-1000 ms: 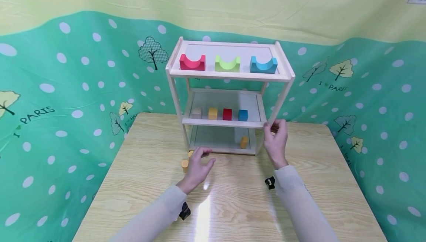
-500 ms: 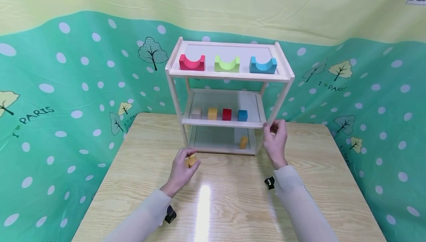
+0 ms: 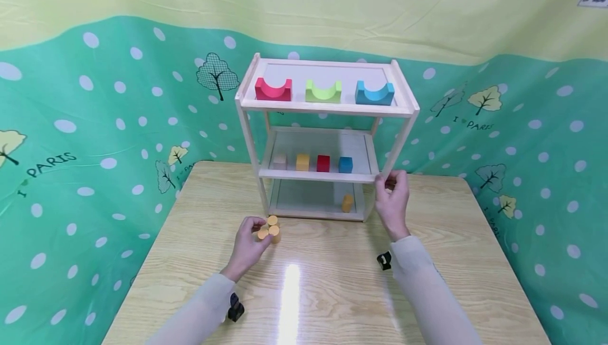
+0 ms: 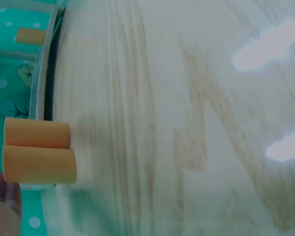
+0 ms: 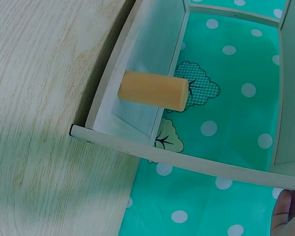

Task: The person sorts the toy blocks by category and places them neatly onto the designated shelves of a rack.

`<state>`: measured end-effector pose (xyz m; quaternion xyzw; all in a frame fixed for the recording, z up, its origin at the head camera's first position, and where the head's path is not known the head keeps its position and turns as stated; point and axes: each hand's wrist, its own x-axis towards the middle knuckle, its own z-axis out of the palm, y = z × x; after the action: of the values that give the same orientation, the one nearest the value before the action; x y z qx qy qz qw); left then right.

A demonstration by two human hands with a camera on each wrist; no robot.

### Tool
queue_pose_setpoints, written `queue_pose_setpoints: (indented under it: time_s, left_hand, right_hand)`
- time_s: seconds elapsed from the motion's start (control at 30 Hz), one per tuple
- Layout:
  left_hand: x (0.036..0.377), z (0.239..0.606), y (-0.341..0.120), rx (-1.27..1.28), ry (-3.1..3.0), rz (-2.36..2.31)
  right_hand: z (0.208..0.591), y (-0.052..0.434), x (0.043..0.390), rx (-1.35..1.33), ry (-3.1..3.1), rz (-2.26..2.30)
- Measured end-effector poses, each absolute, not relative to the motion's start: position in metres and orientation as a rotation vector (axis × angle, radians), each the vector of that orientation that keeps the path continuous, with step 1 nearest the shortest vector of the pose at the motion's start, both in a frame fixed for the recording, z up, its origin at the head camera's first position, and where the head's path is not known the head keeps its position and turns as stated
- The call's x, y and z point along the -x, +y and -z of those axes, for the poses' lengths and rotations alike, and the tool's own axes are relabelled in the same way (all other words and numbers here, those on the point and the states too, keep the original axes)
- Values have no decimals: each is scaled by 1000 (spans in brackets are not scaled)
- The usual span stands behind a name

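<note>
Three orange wooden cylinders (image 3: 274, 231) stand upright in a tight cluster on the table, by the shelf's front left corner. My left hand (image 3: 244, 247) is at the cluster, fingers bent behind the leftmost cylinder and thumb overlapping the front right one. In the left wrist view, fingertips show beside the nearer cylinder (image 4: 39, 164); the third cylinder is hidden there. With my right hand (image 3: 394, 200) I grip the right front post of the white three-tier shelf (image 3: 328, 178), at middle-tier height. Another orange cylinder (image 5: 155, 91) stands on the bottom tier, right side.
On the top tier sit a red (image 3: 273, 92), a green (image 3: 323, 93) and a blue arch block (image 3: 374, 94). White, yellow, red (image 3: 323, 163) and blue cubes line the middle tier. A patterned green cloth (image 3: 119, 134) hangs behind the wooden table (image 3: 332, 276).
My left hand has moved left onto the orange cylinders, then slightly further left, so that all three tops show. My right hand stays on the shelf post.
</note>
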<state>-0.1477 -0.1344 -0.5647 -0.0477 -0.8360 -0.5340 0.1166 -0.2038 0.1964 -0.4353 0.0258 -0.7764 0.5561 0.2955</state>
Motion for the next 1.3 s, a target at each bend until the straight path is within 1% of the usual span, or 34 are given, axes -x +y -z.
queue_pose_setpoints:
  time_s: [0.37, 0.63, 1.0, 1.3]
  left_hand:
    - [147, 574, -142, -38, -2550, 1664]
    - [148, 583, -144, -50, -2565, 1654]
    - [148, 590, -143, -4, -2518, 1670]
    - [148, 595, -144, -57, -2515, 1737]
  right_hand:
    - [435, 195, 203, -66, -2079, -1476]
    - [435, 196, 203, -64, -2083, -1477]
    - [435, 196, 203, -62, -2091, -1477]
    - [435, 196, 204, -81, -2055, -1462]
